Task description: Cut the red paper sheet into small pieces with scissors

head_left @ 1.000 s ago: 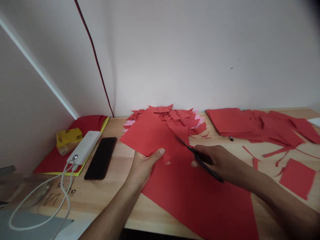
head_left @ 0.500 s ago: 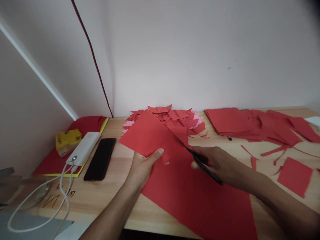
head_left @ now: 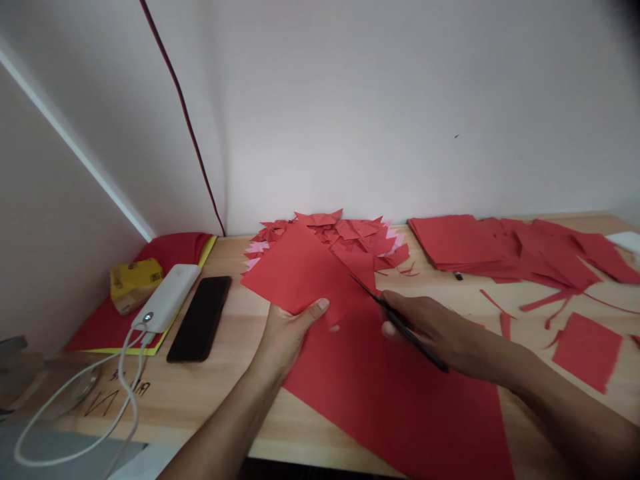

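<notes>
A large sheet of red paper (head_left: 400, 407) is held up over the table, its lower part reaching the front edge. My left hand (head_left: 293, 333) pinches it near the middle, thumb on top and the other fingers mostly hidden beneath. In my right hand (head_left: 430, 327) is a pair of black scissors (head_left: 413, 343), pointing up and to the left. The blades lie along a cut line in the paper, right of my left thumb. Above the cut, a red paper flap juts up toward the pile of folded red and pink paper pieces (head_left: 350, 233).
Stacked red paper pieces (head_left: 450, 243) lie along the wall at right, with thin offcuts and a red square (head_left: 587, 352) nearer. At left are a black phone (head_left: 200, 319), a white power bank (head_left: 175, 297) with a cable, a yellow packet (head_left: 135, 283) and red sheets (head_left: 95, 327).
The scissors in my right hand have shifted very slightly right and down, and their blades appear closer together. The left hand and the paper have barely moved.
</notes>
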`<state>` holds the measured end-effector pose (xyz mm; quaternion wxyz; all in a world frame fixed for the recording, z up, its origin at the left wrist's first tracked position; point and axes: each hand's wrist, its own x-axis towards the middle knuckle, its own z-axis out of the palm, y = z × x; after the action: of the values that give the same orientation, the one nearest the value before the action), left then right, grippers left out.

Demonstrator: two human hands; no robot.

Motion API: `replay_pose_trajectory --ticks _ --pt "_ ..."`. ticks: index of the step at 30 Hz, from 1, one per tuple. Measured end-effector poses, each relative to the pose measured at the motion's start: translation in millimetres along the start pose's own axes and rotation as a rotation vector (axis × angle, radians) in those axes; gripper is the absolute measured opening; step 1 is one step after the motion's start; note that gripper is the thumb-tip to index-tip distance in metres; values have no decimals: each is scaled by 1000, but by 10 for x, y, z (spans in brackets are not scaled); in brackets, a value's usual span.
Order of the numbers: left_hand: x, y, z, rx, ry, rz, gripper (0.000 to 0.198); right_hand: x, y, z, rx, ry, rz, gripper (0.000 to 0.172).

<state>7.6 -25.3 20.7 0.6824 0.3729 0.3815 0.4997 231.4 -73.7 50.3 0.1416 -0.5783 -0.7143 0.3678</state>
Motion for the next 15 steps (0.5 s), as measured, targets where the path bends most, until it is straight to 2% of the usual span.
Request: replay_pose_trajectory --ticks 11,15 --pt "-1 -69 -22 21 -27 -7 54 54 13 29 46 68 -45 28" --pt "-8 -63 -3 20 -29 5 54 65 37 39 -10 79 -47 34"
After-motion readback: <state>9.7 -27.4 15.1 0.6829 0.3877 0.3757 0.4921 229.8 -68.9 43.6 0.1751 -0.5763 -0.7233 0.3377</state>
